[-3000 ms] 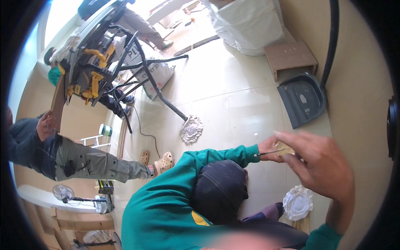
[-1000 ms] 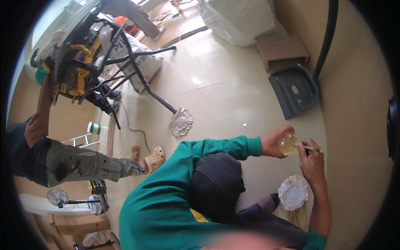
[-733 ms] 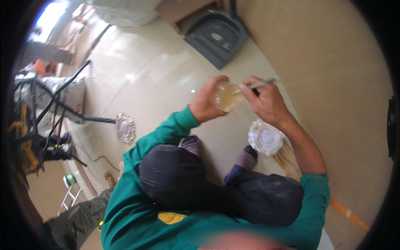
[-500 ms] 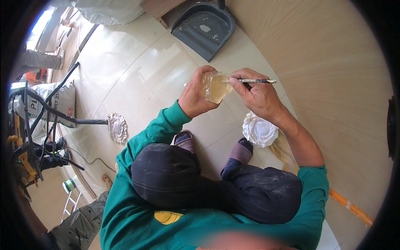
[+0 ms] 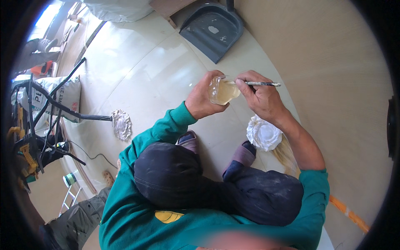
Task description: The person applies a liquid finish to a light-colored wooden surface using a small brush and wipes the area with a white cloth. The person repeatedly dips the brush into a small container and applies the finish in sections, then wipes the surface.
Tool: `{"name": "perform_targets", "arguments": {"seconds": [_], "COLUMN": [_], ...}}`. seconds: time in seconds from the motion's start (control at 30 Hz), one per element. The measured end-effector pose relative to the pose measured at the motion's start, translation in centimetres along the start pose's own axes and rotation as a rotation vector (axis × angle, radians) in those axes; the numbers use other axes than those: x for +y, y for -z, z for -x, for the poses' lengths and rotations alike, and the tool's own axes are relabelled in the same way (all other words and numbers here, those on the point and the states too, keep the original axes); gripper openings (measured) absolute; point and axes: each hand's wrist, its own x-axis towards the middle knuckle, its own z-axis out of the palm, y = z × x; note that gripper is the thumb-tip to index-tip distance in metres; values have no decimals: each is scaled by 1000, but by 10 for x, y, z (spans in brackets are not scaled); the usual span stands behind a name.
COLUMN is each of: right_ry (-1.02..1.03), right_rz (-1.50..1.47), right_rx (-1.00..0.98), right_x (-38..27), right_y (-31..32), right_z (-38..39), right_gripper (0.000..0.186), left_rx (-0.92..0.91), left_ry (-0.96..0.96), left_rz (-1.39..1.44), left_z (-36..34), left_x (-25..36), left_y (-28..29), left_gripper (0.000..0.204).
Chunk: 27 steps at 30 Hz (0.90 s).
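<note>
My left hand (image 5: 204, 98) is wrapped around a clear, crumpled-looking plastic cup (image 5: 214, 89) with pale yellow contents, held above the tiled floor in front of my knees. In the fingers of my right hand (image 5: 263, 100) is a thin stick-like tool (image 5: 268, 83) with a dark, white-smeared handle. Its pale end reaches into the cup, so its tip is hidden and I cannot tell whether it is a brush. Below my right hand, a round, folded white cloth-like bundle (image 5: 264, 132) rests by my right foot, with pale straw-coloured strands beside it.
A dark dustpan (image 5: 214, 35) lies ahead on the floor. Pale wood panelling (image 5: 337, 100) rises at the right. To the left are a ruffled white piece (image 5: 121, 125) at the end of a dark bar, a printed sack (image 5: 68, 98) and other people's legs (image 5: 79, 216).
The whole view has shifted slightly, so most things appear farther right. Both hands keep their holds, and the cup looks a little more tilted.
</note>
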Motion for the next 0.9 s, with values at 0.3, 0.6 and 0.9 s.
{"name": "perform_targets", "arguments": {"seconds": [0.3,0.6,0.9], "right_ry": [-34,-19,-104], "right_rz": [-7,-53,-66], "right_rx": [-28,-76,-66], "right_x": [9,12,20], "right_y": [-6,-7,-7], "right_z": [1,-1,-1], "right_gripper": [17,17,15], "left_rx": [53,-24,-48], "left_ry": [-88,-48,11], "left_rz": [-22,45,141], "left_z": [-4,-6,-12], "left_x": [-21,-21,-23], "left_y": [-6,-6,-11], "left_gripper": [83,80,85]}}
